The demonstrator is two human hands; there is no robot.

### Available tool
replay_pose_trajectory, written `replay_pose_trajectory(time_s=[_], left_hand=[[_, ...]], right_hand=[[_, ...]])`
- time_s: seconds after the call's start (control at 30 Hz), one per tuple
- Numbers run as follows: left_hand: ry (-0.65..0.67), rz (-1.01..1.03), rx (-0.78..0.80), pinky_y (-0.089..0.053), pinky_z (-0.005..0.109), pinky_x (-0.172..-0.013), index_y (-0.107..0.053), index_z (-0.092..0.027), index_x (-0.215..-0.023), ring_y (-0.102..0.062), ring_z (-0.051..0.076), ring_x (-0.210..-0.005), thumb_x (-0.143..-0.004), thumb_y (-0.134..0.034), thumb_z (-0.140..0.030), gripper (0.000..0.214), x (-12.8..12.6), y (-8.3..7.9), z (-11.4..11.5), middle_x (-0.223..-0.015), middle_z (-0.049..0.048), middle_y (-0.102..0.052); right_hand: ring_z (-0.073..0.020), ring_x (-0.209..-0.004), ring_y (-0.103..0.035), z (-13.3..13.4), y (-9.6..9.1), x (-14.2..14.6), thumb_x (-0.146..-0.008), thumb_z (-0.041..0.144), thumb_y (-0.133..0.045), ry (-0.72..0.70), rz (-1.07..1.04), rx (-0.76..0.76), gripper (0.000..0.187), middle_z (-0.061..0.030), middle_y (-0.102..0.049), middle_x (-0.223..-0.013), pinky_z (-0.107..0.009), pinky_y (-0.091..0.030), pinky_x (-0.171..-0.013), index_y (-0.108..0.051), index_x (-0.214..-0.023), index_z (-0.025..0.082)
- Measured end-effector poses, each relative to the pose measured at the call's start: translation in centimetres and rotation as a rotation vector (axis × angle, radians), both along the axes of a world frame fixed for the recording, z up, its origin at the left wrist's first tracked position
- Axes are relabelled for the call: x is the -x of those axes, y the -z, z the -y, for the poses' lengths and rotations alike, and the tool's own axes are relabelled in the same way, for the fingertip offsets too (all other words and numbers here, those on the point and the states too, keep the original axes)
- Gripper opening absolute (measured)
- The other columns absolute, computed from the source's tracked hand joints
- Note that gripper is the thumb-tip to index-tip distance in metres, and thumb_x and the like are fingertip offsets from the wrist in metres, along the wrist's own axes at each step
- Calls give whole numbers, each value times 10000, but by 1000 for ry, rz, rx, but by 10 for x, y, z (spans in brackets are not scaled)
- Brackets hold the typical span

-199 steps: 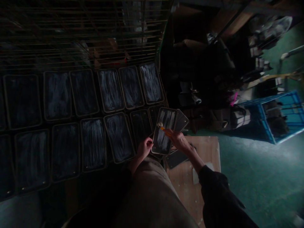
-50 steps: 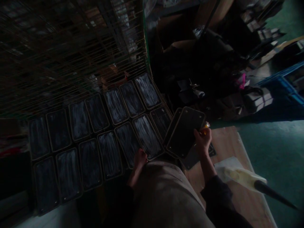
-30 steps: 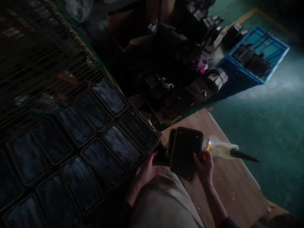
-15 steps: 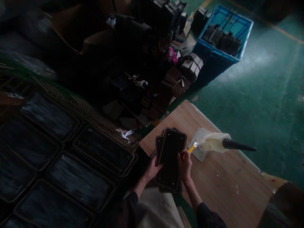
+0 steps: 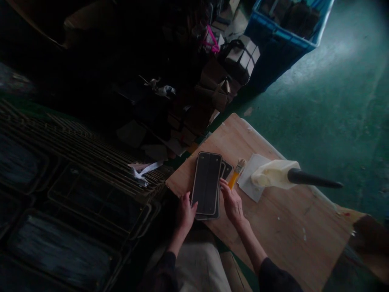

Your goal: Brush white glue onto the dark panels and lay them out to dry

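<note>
A stack of thin dark rectangular panels with rounded corners and pale edges lies on the near left part of the wooden board. The top panel (image 5: 207, 184) sits askew over those beneath. My left hand (image 5: 186, 213) grips its lower left edge, thumb on top. My right hand (image 5: 233, 202) is closed around a yellow-handled paintbrush (image 5: 234, 179), bristles pointing away from me, and its fingertips reach the stack's right edge. Right of the brush, a cream-coloured plastic container (image 5: 273, 175) with a long black end lies on a white sheet (image 5: 251, 190).
The wooden board (image 5: 291, 231) slants across the lower right. Dark framed panels (image 5: 63, 243) lie in rows at left, beside a stacked row of edges (image 5: 91, 146). Bundled pieces (image 5: 243, 56) and a blue crate (image 5: 279, 40) stand beyond, on green floor (image 5: 343, 109).
The view has shifted. The top panel has turned and moved left over the stack, which now shows at its right side. My right hand still has the brush.
</note>
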State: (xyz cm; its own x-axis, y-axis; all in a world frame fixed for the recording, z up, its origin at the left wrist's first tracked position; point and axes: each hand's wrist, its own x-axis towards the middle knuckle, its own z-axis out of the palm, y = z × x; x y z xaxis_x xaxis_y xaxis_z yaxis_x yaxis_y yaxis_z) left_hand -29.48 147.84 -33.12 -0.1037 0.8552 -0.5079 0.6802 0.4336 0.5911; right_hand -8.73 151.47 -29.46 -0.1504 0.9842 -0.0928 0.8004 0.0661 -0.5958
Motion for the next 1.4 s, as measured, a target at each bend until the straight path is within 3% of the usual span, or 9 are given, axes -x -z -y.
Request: replay_pose_trajectory(time_s=[0.1, 0.23, 0.43, 0.6, 0.8, 0.97, 1.1, 1.27, 1.4], left_hand=[[23, -9, 77, -493, 306, -764, -542, -185, -1043, -637, 210, -920, -840, -594, -260, 222, 7, 0, 18, -1001, 79, -612], [11, -52, 161, -428, 249, -646, -524, -192, -955, -624, 167, -735, -850, -588, -289, 157, 6, 2, 21, -805, 19, -610], [49, -68, 202, -380, 236, -623, -498, -202, -861, -621, 159, -724, -859, -579, -294, 123, 7, 5, 18, -774, 11, -620], [-26, 13, 323, -383, 231, -574, -493, -201, -801, -630, 145, -616, -865, -580, -303, 148, 4, 13, 19, -670, -10, -615], [-298, 266, 439, -403, 196, -444, -448, -200, -722, -610, 122, -447, -860, -568, -264, 194, -3, 20, 19, -532, -57, -552], [-413, 339, 476, -392, 174, -371, -448, -193, -715, -611, 126, -416, -839, -580, -229, 184, -5, 18, 17, -517, -55, -558], [-467, 374, 475, -401, 170, -358, -446, -187, -721, -611, 126, -413, -829, -585, -212, 178, -5, 16, 16, -533, -56, -548], [-475, 446, 444, -402, 161, -358, -457, -181, -761, -616, 120, -428, -829, -553, -184, 118, -5, 13, 18, -554, -60, -547], [-432, 453, 431, -386, 154, -357, -463, -185, -772, -601, 110, -421, -830, -527, -173, 88, -4, 13, 19, -547, -68, -535]], right_hand=[[-202, -955, -637, -5, -27, -7, -975, 199, -415, -134, -24, 72, 413, -66, -669, -1059, -319, -521, -801, -466, -1377, 279], [-138, -658, -584, -28, -46, -6, -979, 269, -445, -124, 96, 143, 430, -14, -596, -860, -228, -443, -561, -460, -1396, 367], [-144, -691, -565, -59, -25, -2, -995, 321, -426, -69, 242, 21, 360, -36, -591, -885, -234, -382, -560, -540, -1332, 263], [-164, -724, -580, -61, -5, -2, -1007, 322, -399, -140, 291, -4, 345, -51, -631, -858, -250, -377, -582, -546, -1298, 210], [-183, -724, -609, -10, -11, 1, -993, 299, -430, -224, 323, 99, 312, -65, -678, -903, -273, -410, -615, -538, -1277, 230], [-183, -749, -633, 53, -26, 3, -988, 241, -424, -297, 276, 251, 305, -62, -687, -916, -271, -447, -649, -518, -1278, 244], [-187, -751, -652, 73, -40, 1, -985, 240, -436, -342, 198, 399, 282, -53, -693, -935, -271, -467, -653, -539, -1247, 248], [-158, -745, -681, 41, -54, -3, -986, 280, -441, -295, -57, 590, 241, -28, -711, -914, -230, -478, -634, -607, -1158, 244], [-152, -712, -694, -1, -41, -7, -987, 293, -409, -309, -196, 647, 281, -13, -716, -784, -228, -503, -648, -623, -1157, 222]])
